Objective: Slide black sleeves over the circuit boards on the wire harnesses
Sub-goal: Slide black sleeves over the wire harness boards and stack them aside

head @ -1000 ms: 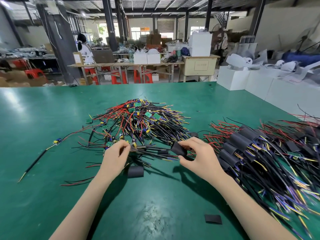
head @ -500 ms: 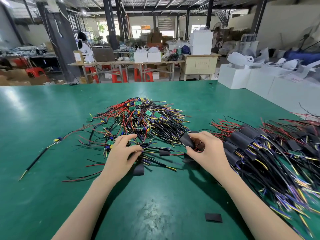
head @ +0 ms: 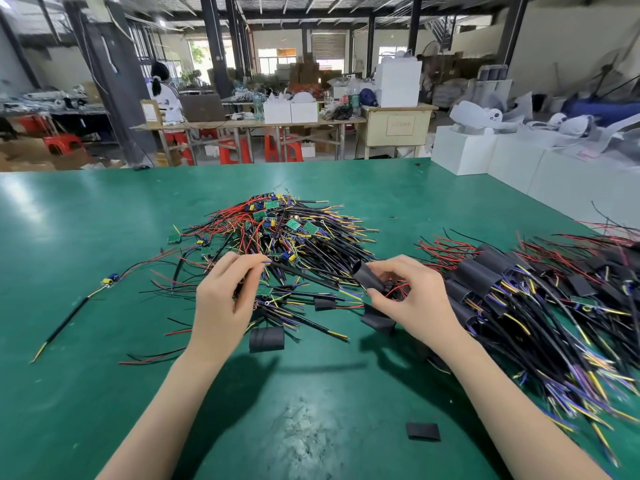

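A tangled pile of wire harnesses [head: 291,237] with small green circuit boards lies mid-table. My left hand [head: 225,299] pinches the black cable of one harness at the pile's near edge. My right hand [head: 412,299] grips a black sleeve [head: 369,277], held tilted, with red wires showing under its fingers. Loose black sleeves lie near my hands: one [head: 266,338] below my left hand, one [head: 377,322] under my right hand, a small one [head: 324,302] between them. A heap of sleeved harnesses [head: 519,292] fills the right side.
Another flat black sleeve [head: 423,431] lies near the front of the green table [head: 86,271]. A single harness [head: 79,303] lies apart at the left. White boxes [head: 485,154] stand beyond the far right edge. A person stands at a distant bench [head: 242,123].
My left hand has lifted from the pile and now pinches a black cable. My right hand has shifted slightly with the sleeve and turned it more upright.
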